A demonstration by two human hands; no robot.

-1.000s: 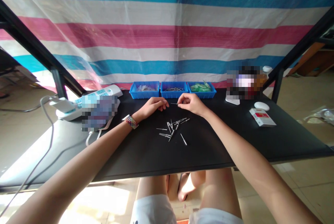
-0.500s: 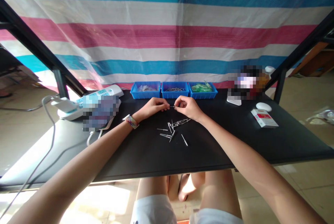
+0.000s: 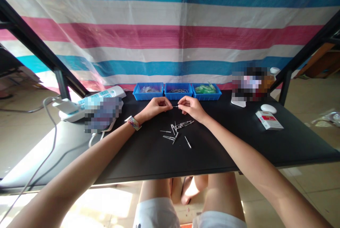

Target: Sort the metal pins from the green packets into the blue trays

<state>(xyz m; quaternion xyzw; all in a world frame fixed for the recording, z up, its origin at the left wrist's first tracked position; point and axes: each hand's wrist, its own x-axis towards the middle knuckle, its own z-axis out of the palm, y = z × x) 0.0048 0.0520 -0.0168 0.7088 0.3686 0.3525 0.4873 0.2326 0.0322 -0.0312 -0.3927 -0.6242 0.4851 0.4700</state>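
Both of my hands meet over the black table, just in front of the blue bins. My left hand (image 3: 158, 106) pinches one end of a thin metal pop rivet (image 3: 175, 106). The fingertips of my right hand (image 3: 191, 107) close on its other end, so only a short middle stretch shows between them. Nearer to me lie several loose silver rivets (image 3: 176, 127) in a loose heap, and one single rivet (image 3: 188, 142) rests apart to the right.
Three blue bins hold clear bags (image 3: 149, 90), metal pieces (image 3: 178, 91) and green packets (image 3: 205, 89). A white power strip (image 3: 113, 93) with a cable and a blurred device stand left. A cigarette box (image 3: 269, 120) and a white mouse-like object (image 3: 268, 108) lie right.
My right fingers have straightened a little around the rivet's end, and both hands have risen slightly. The loose rivets on the table have stayed where they were.
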